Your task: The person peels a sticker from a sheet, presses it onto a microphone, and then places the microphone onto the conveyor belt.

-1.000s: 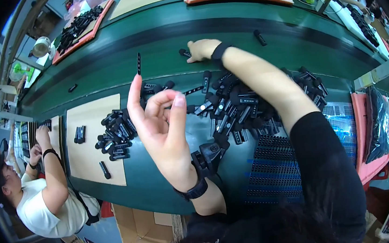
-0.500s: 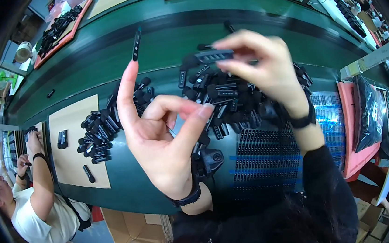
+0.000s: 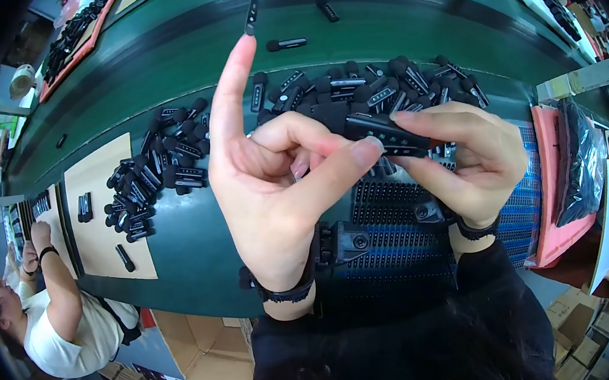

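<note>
Green desk (image 3: 182, 62) curves across the view, carrying two heaps of small black clip parts: one heap (image 3: 160, 171) beside a tan board (image 3: 101, 209), another heap (image 3: 375, 88) beyond the hands. Black slotted tray (image 3: 398, 243) lies on the desk beneath the hands. Cardboard box (image 3: 202, 346) stands on the floor below the desk edge; another person (image 3: 60, 316) works past the tan board. Black clip part (image 3: 387, 132) is held above the tray, long axis roughly level, slanting slightly down toward the right hand. Left hand (image 3: 275, 185) pinches its near end with thumb and bent fingers, index finger raised. Right hand (image 3: 462, 156) grips its other end between fingertips
</note>
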